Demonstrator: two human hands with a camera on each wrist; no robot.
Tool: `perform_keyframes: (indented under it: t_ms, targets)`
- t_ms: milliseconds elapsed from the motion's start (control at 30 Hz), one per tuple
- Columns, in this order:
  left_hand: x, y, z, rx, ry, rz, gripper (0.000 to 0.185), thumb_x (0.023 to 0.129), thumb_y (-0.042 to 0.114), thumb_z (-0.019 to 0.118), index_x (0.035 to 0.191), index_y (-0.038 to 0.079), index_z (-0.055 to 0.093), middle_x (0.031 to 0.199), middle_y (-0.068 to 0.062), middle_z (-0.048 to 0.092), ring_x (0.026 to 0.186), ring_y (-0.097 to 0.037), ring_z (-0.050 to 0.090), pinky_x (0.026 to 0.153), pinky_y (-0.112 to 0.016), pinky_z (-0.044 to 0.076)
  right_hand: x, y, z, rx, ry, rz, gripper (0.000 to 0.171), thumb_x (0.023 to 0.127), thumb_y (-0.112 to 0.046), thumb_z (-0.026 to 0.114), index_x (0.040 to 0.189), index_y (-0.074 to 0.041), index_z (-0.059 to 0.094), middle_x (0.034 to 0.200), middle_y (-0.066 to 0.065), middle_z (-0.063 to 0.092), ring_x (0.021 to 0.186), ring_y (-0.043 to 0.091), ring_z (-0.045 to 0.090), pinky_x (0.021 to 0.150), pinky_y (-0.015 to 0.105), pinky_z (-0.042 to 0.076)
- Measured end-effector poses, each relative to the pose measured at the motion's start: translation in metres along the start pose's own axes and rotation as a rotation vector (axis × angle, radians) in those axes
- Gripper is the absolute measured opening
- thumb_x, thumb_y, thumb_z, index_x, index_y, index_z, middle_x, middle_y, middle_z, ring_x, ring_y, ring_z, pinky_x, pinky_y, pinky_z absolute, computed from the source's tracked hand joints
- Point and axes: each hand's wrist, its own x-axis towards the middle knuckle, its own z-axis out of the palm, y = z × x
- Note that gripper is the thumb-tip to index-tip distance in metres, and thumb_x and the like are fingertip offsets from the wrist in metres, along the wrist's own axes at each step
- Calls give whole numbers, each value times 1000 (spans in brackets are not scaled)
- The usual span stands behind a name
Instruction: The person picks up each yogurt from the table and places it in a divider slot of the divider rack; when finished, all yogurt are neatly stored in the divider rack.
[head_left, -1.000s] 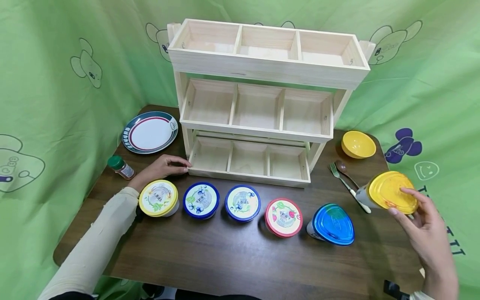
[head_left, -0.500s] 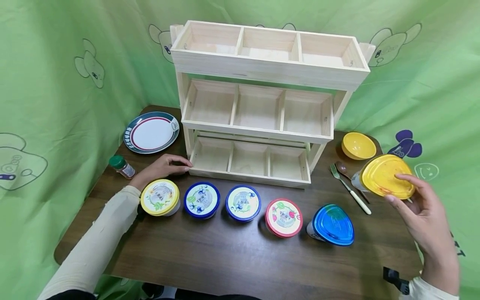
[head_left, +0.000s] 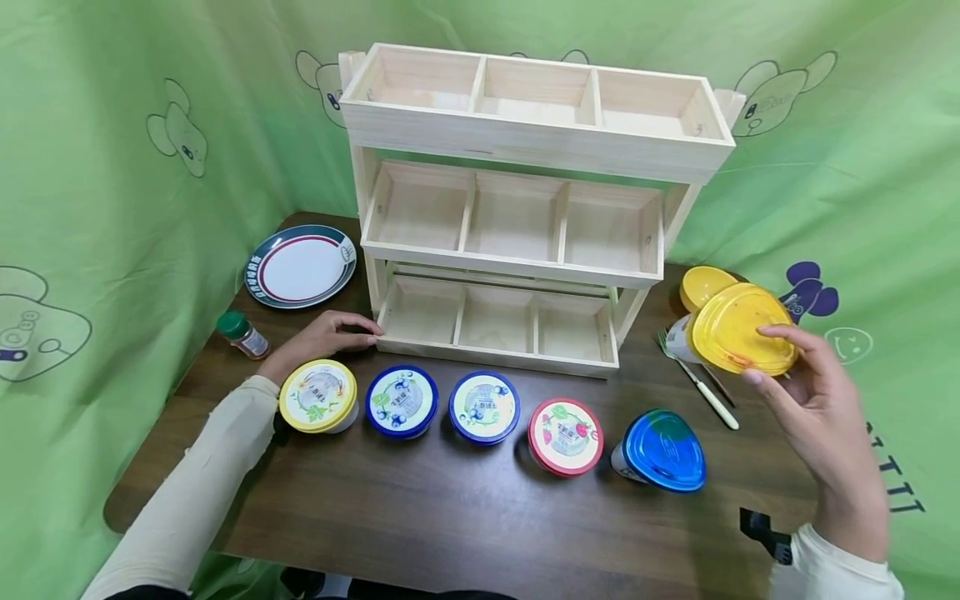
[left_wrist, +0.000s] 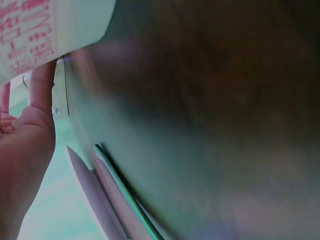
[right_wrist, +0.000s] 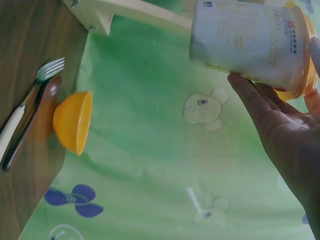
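Yellow-lidded tub (head_left: 738, 329) aloft, right of the rack (head_left: 525, 152), gripped between thumb and fingers of the right hand (head_left: 821, 408). I see the left hand (head_left: 328, 335), fingers fairly straight, touching the rack's bottom-left corner. Five more tubs (head_left: 485, 408) line the table (head_left: 450, 521).

Head view: held tub (head_left: 738, 323) partly hides bowl (head_left: 701, 286).

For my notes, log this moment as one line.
left hand: at bottom corner of wooden rack; right hand: holding yellow-lidded tub aloft; red-lidded tub: on table
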Motion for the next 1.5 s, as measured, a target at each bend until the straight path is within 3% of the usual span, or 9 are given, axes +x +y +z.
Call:
perform_keyframes:
  t_ms: [100, 267, 433, 533, 633, 800, 1100, 1333, 1500]
  targets:
    - [-4, 16, 2, 27, 4, -39, 30, 108, 22, 70, 132, 5, 77, 128, -10, 76, 112, -19, 64, 92, -26, 51, 5, -3, 6, 36, -33, -22, 57, 97, 28, 57, 151, 10, 50, 151, 7, 50, 126, 12, 61, 100, 15, 50]
    - [-5, 17, 2, 30, 3, -55, 31, 109, 20, 70, 134, 4, 75, 131, -13, 75, 114, -23, 64, 96, -30, 51, 12, -7, 17, 139, -124, -83, 56, 95, 30, 57, 149, 15, 48, 148, 12, 51, 123, 15, 64, 100, 19, 52]
    - [7, -20, -2, -49, -5, 21, 28, 104, 34, 77, 125, 17, 82, 119, -4, 79, 105, -19, 67, 89, -28, 54, 18, -13, 29, 225, -171, -139, 52, 95, 27, 62, 145, 20, 47, 147, 17, 51, 119, 18, 66, 99, 21, 54]
    - [5, -16, 1, -74, 7, 9, 28, 104, 34, 78, 125, 16, 82, 117, -3, 79, 102, -15, 67, 86, -22, 53, 21, -22, 37, 168, -168, -142, 53, 94, 24, 67, 143, 21, 48, 147, 16, 53, 121, 18, 65, 101, 21, 53]
    - [-3, 8, 3, -33, 11, 9, 27, 106, 24, 74, 127, 7, 79, 119, -10, 78, 104, -21, 66, 87, -26, 54, 24, -27, 44, 87, -182, -175, 53, 94, 16, 74, 142, 18, 51, 148, 13, 54, 126, 17, 62, 103, 19, 51]
    - [0, -5, 0, -58, 5, 68, 27, 104, 33, 76, 124, 16, 82, 117, -4, 79, 101, -16, 66, 85, -24, 53, 33, -30, 54, 11, -190, -228, 58, 96, -6, 81, 142, 15, 53, 148, 10, 56, 124, 16, 62, 102, 17, 50]
    - [-5, 17, 6, -55, 27, -12, 25, 106, 24, 75, 125, 9, 80, 116, -6, 78, 102, -16, 66, 87, -23, 53, 44, -32, 62, 136, -133, -197, 55, 93, 28, 64, 145, 17, 49, 166, 19, 38, 130, 21, 60, 105, 20, 50]
    - [0, -7, 0, -68, 3, 49, 27, 104, 34, 78, 124, 17, 82, 117, -3, 79, 104, -14, 67, 87, -23, 53, 60, -31, 71, 156, -128, -193, 53, 101, 15, 63, 151, 12, 44, 165, 16, 35, 130, 25, 55, 103, 19, 51]
    - [2, -22, -2, -58, -14, 43, 32, 104, 37, 76, 128, 17, 81, 123, -6, 78, 110, -21, 66, 91, -29, 52, 76, -30, 75, 125, -114, -204, 53, 100, 20, 61, 151, 9, 48, 160, 16, 40, 130, 27, 54, 100, 17, 52]
